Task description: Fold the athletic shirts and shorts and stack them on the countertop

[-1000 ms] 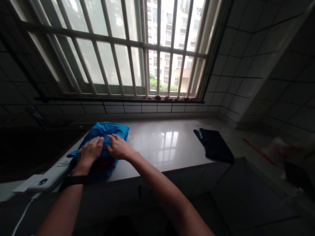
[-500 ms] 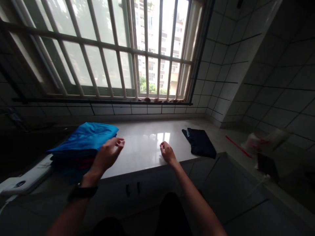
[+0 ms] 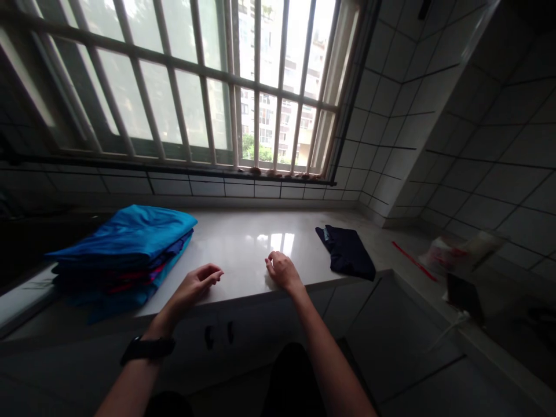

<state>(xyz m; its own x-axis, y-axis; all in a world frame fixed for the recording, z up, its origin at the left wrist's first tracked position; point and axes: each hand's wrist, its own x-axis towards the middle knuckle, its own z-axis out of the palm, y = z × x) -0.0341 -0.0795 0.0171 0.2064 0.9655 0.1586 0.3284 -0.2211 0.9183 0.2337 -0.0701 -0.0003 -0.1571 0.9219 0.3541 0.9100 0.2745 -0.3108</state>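
Note:
My left hand (image 3: 197, 286), with a dark band (image 3: 147, 348) on its wrist, is over the front edge of the white countertop (image 3: 234, 237). Its fingers are loosely bent and hold nothing. To its left lies a stack of folded clothes (image 3: 130, 231), bright blue on top with dark, red and teal layers below. My right hand (image 3: 283, 271) is at the counter surface, fingers relaxed and slightly apart, with nothing visible in them. Nearest to it, on the right, is a dark navy folded garment (image 3: 351, 252). Neither hand touches the clothes.
A barred window (image 3: 208, 87) is behind the counter. At far left a white device (image 3: 26, 298) sits beside the stack. On the right-hand counter are a red strip (image 3: 413, 260), a plastic bag (image 3: 447, 252) and a dark flat object (image 3: 464, 296) with a pale cable.
My left hand has moved down and away from the blue stack. My right hand has shifted slightly left and its fingers have loosened. The view has turned a little to the right.

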